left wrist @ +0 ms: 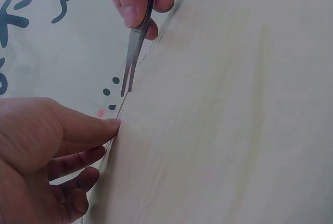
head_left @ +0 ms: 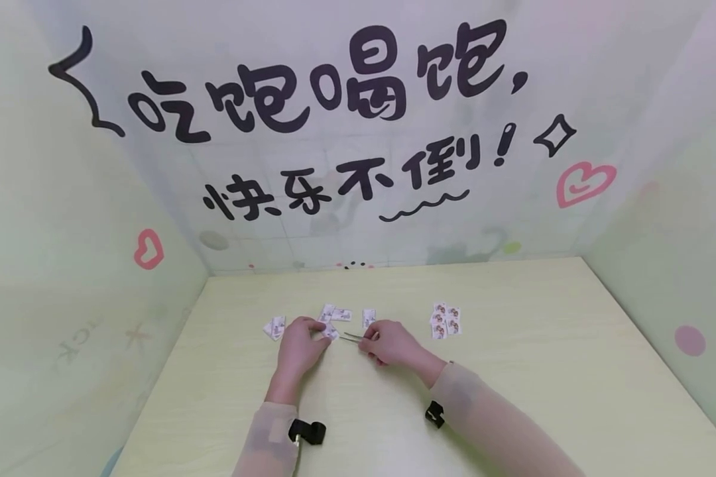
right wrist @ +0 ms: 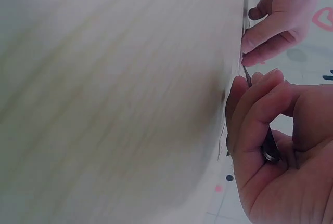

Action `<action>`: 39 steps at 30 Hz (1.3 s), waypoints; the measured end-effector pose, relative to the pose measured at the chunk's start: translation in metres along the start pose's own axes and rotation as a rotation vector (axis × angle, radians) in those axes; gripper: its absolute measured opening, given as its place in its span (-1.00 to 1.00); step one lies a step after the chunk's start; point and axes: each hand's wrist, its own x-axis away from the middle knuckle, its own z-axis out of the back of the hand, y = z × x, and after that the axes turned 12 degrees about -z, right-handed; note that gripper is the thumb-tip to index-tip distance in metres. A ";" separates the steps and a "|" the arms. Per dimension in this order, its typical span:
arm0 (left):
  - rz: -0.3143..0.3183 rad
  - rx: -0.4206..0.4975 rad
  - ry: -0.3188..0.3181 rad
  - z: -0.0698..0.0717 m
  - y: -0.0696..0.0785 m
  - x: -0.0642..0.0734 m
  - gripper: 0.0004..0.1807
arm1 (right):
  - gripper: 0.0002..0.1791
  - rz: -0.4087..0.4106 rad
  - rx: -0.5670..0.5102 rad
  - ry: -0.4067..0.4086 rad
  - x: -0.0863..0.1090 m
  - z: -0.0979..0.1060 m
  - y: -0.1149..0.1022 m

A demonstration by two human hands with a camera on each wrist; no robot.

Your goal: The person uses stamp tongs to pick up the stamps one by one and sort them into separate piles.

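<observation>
In the head view, my left hand (head_left: 301,348) is low over the table, holding a small printed paper piece (head_left: 331,331) between thumb and forefinger. The left wrist view shows that left hand (left wrist: 57,151) with its thumb-side fingertip at a thin edge close to the tabletop. Metal tweezers (left wrist: 136,47) are gripped in my right hand (head_left: 392,344), their slightly parted tips pointing left toward the piece. Curled fingers of the right hand (right wrist: 281,135) wrap the tweezers in the right wrist view, where the rear end shows below the fingers.
Similar paper pieces (head_left: 341,315) lie just behind the left hand, and overlapping ones (head_left: 278,326) lie to its left. A single piece (head_left: 368,317) sits beyond the right hand. Farther right is a group of several picture pieces (head_left: 446,321). Printed walls enclose the pale table (head_left: 364,424).
</observation>
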 end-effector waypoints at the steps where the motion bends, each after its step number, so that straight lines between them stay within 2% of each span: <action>1: 0.000 -0.002 0.000 0.000 0.000 0.000 -0.68 | -0.87 0.005 0.006 0.005 -0.001 -0.002 -0.001; 13: -0.004 -0.009 -0.007 0.000 0.000 0.000 -0.68 | -0.85 0.004 0.040 0.007 0.001 -0.010 -0.012; 22: -0.012 -0.013 0.009 -0.001 -0.001 -0.001 -0.70 | -0.81 -0.025 0.017 -0.030 0.001 -0.013 -0.014; 31: 0.013 0.002 -0.004 0.001 0.002 -0.001 -0.69 | -0.82 -0.044 0.054 0.015 0.009 -0.008 -0.015; 39: 0.006 0.008 -0.010 0.000 0.000 -0.001 -0.70 | -0.81 -0.049 0.018 -0.014 0.010 -0.010 -0.016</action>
